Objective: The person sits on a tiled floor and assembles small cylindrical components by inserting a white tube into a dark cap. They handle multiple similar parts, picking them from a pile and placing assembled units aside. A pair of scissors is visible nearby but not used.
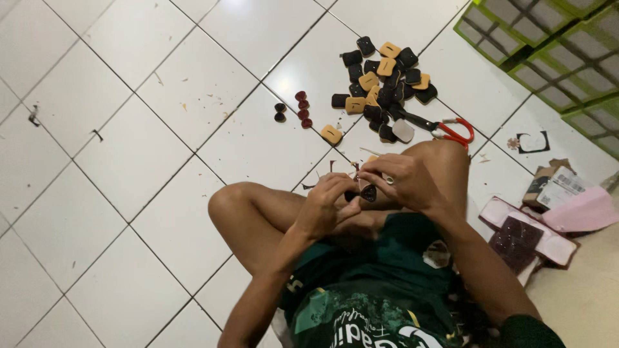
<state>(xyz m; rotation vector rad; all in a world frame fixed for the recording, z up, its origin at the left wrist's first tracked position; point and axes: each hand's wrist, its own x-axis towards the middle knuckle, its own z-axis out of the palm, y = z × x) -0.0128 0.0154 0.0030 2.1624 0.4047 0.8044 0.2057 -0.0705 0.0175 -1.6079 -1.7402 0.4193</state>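
I sit cross-legged on a white tiled floor point(129, 129). My left hand point(325, 209) and my right hand point(403, 180) meet above my knees, both pinching a small dark triangular piece point(368, 193). A ring shows on a right finger. Beyond my knees lies a pile of small black and tan squarish pieces point(383, 80). A few small dark red pieces point(303, 109) sit in a short line left of the pile.
Red-handled scissors point(451, 131) lie by the pile, near my right knee. A green grid rack point(554, 51) fills the top right corner. Pink sheets with a dark maroon piece point(529, 235) and a small cardboard box point(551, 183) lie at my right.
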